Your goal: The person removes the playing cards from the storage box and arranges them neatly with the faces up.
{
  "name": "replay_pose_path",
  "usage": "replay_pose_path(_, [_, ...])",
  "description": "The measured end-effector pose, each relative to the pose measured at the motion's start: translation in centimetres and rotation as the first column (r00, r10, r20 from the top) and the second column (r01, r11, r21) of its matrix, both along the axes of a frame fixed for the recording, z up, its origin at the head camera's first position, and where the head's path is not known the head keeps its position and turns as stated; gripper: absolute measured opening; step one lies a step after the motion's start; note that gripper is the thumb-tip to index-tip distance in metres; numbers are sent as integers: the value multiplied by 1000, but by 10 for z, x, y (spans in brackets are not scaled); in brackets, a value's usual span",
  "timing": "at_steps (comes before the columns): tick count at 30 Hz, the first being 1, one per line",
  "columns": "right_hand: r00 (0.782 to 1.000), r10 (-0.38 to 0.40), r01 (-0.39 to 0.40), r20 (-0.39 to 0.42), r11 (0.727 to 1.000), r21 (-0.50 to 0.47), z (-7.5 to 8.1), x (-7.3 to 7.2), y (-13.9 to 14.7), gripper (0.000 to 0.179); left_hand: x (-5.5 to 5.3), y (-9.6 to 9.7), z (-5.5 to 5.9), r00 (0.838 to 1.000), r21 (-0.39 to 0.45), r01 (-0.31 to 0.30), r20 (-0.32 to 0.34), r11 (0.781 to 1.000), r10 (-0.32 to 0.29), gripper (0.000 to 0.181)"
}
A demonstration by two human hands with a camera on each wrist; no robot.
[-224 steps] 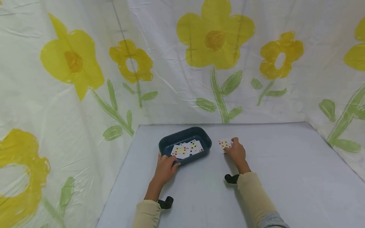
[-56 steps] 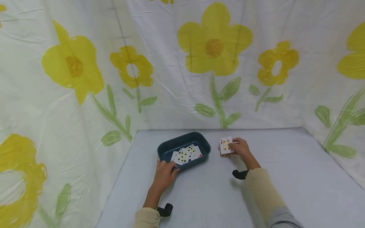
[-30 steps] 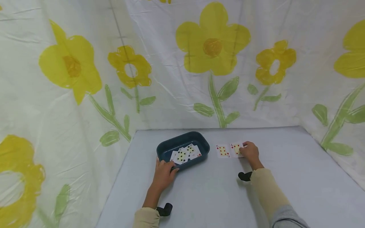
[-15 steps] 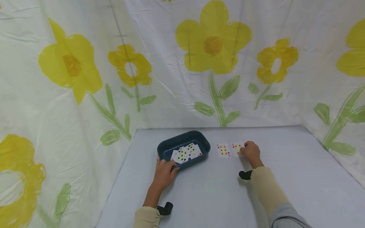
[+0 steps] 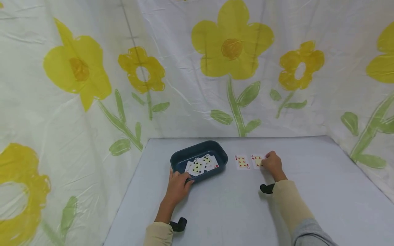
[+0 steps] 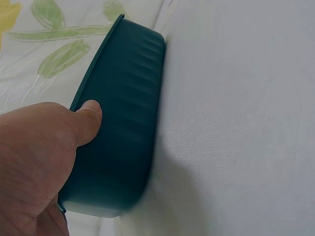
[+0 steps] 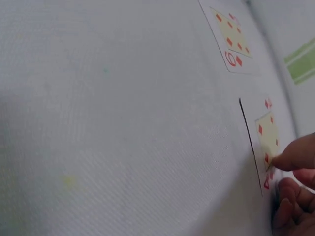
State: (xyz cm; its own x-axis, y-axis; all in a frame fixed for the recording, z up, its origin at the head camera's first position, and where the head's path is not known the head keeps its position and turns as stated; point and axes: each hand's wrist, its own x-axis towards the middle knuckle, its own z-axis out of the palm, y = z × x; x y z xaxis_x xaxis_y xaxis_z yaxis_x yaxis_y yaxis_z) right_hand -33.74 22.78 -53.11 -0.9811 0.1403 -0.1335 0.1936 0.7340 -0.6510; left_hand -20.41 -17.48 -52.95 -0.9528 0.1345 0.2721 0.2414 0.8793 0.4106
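Observation:
A dark teal rectangular tub stands at a slant on the table, several playing cards lying overlapped inside. My left hand grips its near-left rim; in the left wrist view the thumb presses the outer wall. On the table right of the tub lies a six of diamonds, untouched. Beside it to the right, my right hand pinches the right edge of a four of diamonds. Its thumb lies on the card's face and the other fingers are curled at the edge.
A white cloth-covered table carries everything. Behind it hangs a white curtain printed with yellow flowers, meeting the table's far edge. A black wrist-mounted piece sticks out from each wrist.
The four of diamonds has gone from the tub, over the six, to the table at its right. The right hand moved with it; the left has stayed on the rim.

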Motion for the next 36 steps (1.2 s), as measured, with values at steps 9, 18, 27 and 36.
replay_pose_path(9, [996,-3,12,86,994,-106,5,0,11,38,2,0,2,1000,19,4,-15,1000,-4,13])
replay_pose_path(18, [997,57,-55,60,998,-37,1,-2,16,28,2,0,0,1000,6,20,-23,1000,-19,14])
replay_pose_path(27, [998,41,-43,49,998,40,6,-6,13,16,-1,-1,1,999,1,24,-30,1000,-24,15])
replay_pose_path(36, [994,91,-87,-53,993,74,24,-16,-4,15,-1,1,-1,1000,7,12,-9,1000,-12,15])
